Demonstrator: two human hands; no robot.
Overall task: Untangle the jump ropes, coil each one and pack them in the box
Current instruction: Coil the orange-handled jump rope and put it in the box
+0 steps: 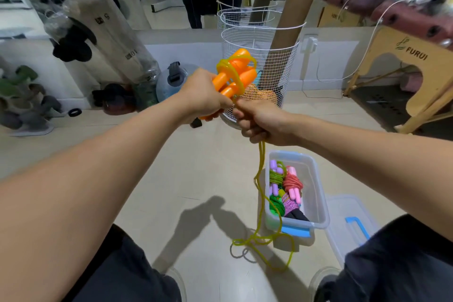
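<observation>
My left hand [202,95] grips two orange jump-rope handles [235,76] held up in front of me, with yellow-green rope wound around them. My right hand [259,121] is closed around the same yellow-green rope [261,191] just below the handles. The rope hangs down from it past the box and loops on the floor. A clear plastic box [316,193] stands on the floor at lower right. It holds several coiled ropes: a green one with purple handles, a red one with pink handles, a bright green one and a purple-pink one.
The box's clear lid with a blue handle [353,228] lies on the floor right of the box. A white wire basket [259,56] with cardboard tubes stands ahead. A wooden stool [414,76] is at right, bags and dumbbells at left. A mirror lines the wall.
</observation>
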